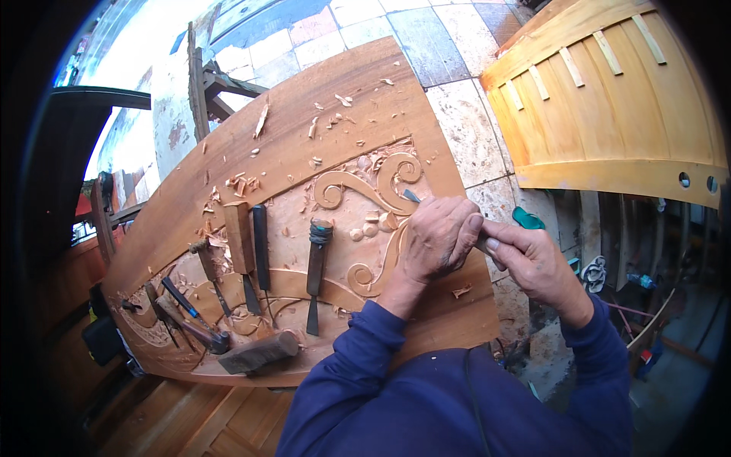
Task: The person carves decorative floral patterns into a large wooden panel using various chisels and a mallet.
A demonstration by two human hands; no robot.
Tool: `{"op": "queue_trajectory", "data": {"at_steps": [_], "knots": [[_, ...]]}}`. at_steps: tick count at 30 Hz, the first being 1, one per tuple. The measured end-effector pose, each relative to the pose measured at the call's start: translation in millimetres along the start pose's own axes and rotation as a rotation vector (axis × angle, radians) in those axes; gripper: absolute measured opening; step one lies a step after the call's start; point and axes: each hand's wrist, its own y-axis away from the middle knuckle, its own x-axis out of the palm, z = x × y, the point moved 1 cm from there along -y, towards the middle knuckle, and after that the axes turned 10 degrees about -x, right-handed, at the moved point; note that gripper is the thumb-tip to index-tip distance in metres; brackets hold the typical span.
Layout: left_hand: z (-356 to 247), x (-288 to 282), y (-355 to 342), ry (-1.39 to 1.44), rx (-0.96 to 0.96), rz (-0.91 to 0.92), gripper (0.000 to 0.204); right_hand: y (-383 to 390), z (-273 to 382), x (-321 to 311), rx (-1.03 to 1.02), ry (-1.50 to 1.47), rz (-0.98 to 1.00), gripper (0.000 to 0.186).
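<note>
A broad wooden panel (297, 129) with raised scrolls lies before me. Near its right end, both my hands are closed on one carving chisel (411, 196). Its dark blade tip shows past my left hand (438, 238), against a curled scroll (397, 174); the rest of the tool is mostly covered by my fingers. My left hand rests over the carving and wraps the front of the chisel. My right hand (529, 259) pinches its rear end, just beyond the panel's right edge. Small rounded bumps (369, 227) are carved left of my left hand.
On the panel lie several chisels, one with a cord-wrapped handle (320, 232), a hammer (205, 331), a dark wooden block (259, 352) and scattered shavings (242, 184). A yellowish slatted wood piece (609, 99) stands at the upper right. Stained tiles (464, 126) cover the floor.
</note>
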Motion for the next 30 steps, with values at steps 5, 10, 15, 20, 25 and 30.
{"op": "queue_trajectory", "data": {"at_steps": [5,10,15,20,25,30], "knots": [[8.7,3.9,6.0,-0.004,-0.007,-0.036,0.029,6.6,-31.9,28.4,-0.060,-0.141,-0.106,0.039],[15.4,-1.6,12.0,-0.045,0.002,-0.025,0.031,16.3,-58.6,68.5,0.062,-0.693,-0.194,0.042],[-8.9,-7.9,13.9,-0.225,0.296,-0.158,0.025,36.7,-61.0,69.0,-0.010,-0.701,-0.320,0.043],[21.5,-41.2,49.3,-0.628,0.065,0.061,0.047,54.8,-71.9,44.8,-0.032,-0.611,-0.427,0.046],[8.0,-59.7,56.1,-0.825,-0.191,-0.344,0.048,51.1,-65.2,40.6,0.015,-0.551,-0.295,0.046],[-8.2,-20.2,69.5,-0.463,0.059,-0.153,0.048,24.7,-64.6,22.0,0.152,-0.609,-0.151,0.051]]}}
